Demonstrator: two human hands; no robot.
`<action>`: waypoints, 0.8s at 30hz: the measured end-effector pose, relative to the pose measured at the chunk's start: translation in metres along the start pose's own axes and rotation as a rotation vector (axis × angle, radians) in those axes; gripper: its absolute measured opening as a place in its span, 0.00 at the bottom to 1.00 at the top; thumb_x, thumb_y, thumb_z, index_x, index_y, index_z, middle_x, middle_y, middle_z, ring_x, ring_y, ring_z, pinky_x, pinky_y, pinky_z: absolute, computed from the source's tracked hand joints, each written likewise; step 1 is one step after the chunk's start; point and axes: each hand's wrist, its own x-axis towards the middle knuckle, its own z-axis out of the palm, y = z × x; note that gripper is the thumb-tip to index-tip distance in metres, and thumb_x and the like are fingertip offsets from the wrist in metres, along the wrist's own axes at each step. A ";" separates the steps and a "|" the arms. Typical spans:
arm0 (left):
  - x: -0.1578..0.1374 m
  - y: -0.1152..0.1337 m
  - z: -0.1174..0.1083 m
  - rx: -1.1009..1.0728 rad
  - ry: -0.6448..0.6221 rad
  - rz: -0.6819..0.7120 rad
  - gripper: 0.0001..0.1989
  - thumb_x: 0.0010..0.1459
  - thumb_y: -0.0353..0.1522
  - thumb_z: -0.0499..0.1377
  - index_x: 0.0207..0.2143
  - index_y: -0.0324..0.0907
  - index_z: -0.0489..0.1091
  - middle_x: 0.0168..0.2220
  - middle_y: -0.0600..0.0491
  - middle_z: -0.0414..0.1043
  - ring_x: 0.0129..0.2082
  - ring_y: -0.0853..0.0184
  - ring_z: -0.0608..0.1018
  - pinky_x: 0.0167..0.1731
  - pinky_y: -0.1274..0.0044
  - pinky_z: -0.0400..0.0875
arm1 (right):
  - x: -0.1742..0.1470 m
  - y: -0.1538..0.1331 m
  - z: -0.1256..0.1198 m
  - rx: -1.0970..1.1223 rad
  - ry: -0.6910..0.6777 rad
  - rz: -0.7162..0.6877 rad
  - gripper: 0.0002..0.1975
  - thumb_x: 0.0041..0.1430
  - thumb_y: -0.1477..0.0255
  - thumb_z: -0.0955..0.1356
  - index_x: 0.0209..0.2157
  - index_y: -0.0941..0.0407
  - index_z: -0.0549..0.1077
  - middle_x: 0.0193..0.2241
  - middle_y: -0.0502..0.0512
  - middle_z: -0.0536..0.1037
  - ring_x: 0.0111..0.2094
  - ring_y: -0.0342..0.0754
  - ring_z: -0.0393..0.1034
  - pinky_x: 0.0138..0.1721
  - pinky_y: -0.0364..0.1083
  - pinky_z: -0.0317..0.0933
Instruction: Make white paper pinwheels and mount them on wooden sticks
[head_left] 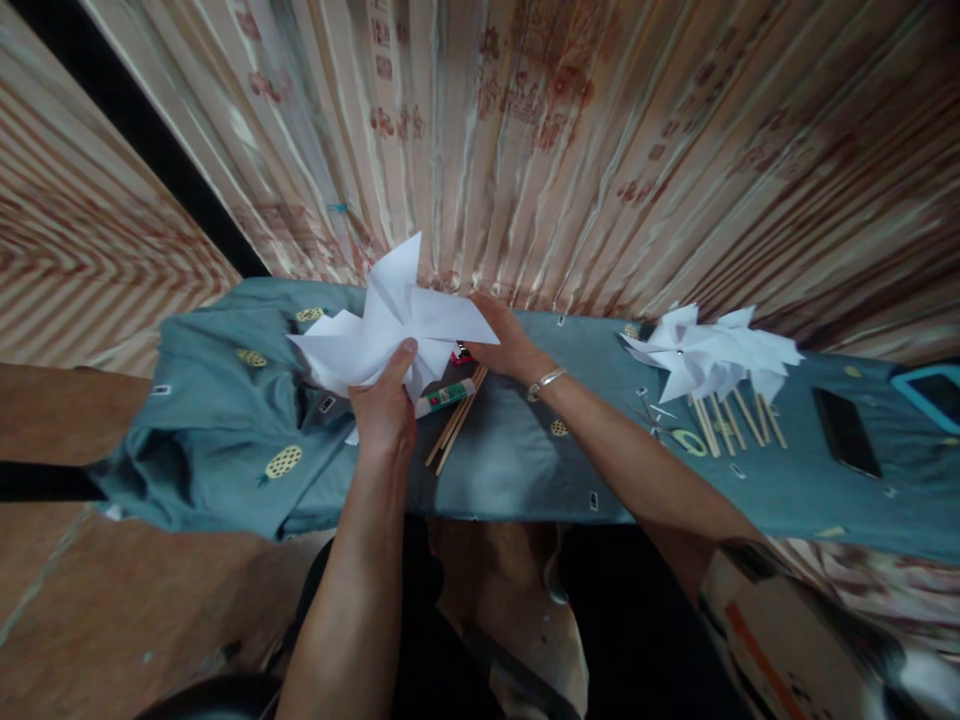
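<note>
My left hand (385,400) grips a white folded paper pinwheel (409,318), its thumb pressed near the centre. My right hand (501,338) is at the pinwheel's right blade, which covers its fingers, so I cannot tell whether they hold anything. Just below the blade, close to my right hand, shows a small red object (460,354). A green and white glue stick (448,396) lies under the pinwheel, beside several thin wooden sticks (456,428). More white paper (330,350) shows left of the held pinwheel.
Several pinwheels on sticks (705,350) lie stacked at the right of the cloth-covered table (525,470). Near them are scissors (684,440), a dark phone (846,432) and a blue-framed device (930,395). A patterned curtain (525,150) hangs behind; a cardboard box (787,640) stands lower right.
</note>
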 end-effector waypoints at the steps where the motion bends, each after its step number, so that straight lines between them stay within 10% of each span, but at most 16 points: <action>1: 0.000 0.000 0.000 -0.003 -0.006 0.004 0.19 0.42 0.19 0.68 0.39 0.39 0.76 0.42 0.49 0.82 0.51 0.60 0.80 0.57 0.68 0.72 | -0.009 0.000 -0.003 0.051 0.089 0.035 0.11 0.63 0.75 0.63 0.39 0.60 0.78 0.53 0.67 0.74 0.58 0.57 0.66 0.62 0.57 0.59; 5: -0.001 -0.003 0.001 0.000 -0.040 0.030 0.18 0.40 0.20 0.68 0.37 0.38 0.76 0.42 0.49 0.82 0.50 0.60 0.81 0.56 0.69 0.73 | -0.075 0.009 -0.011 0.230 0.318 0.162 0.07 0.56 0.76 0.67 0.28 0.56 0.78 0.57 0.61 0.74 0.61 0.59 0.66 0.63 0.58 0.58; 12: -0.017 -0.025 0.009 0.091 -0.135 0.009 0.16 0.36 0.24 0.71 0.33 0.39 0.77 0.37 0.50 0.82 0.46 0.60 0.82 0.53 0.70 0.75 | -0.208 0.036 0.004 0.157 0.304 0.450 0.09 0.59 0.73 0.65 0.28 0.55 0.77 0.57 0.64 0.75 0.55 0.59 0.72 0.57 0.58 0.66; 18: -0.046 -0.058 0.019 0.184 -0.244 -0.075 0.17 0.34 0.29 0.74 0.31 0.38 0.77 0.32 0.51 0.82 0.38 0.62 0.83 0.48 0.69 0.77 | -0.231 0.036 0.007 -0.059 0.235 0.326 0.11 0.62 0.77 0.63 0.30 0.58 0.76 0.56 0.69 0.75 0.61 0.61 0.66 0.60 0.60 0.63; 24: -0.062 -0.087 0.035 0.255 -0.264 -0.134 0.16 0.32 0.31 0.75 0.27 0.37 0.77 0.29 0.51 0.80 0.34 0.61 0.82 0.42 0.68 0.79 | -0.247 0.050 0.009 0.195 0.375 0.482 0.12 0.61 0.74 0.64 0.40 0.58 0.79 0.51 0.66 0.79 0.53 0.58 0.74 0.57 0.59 0.66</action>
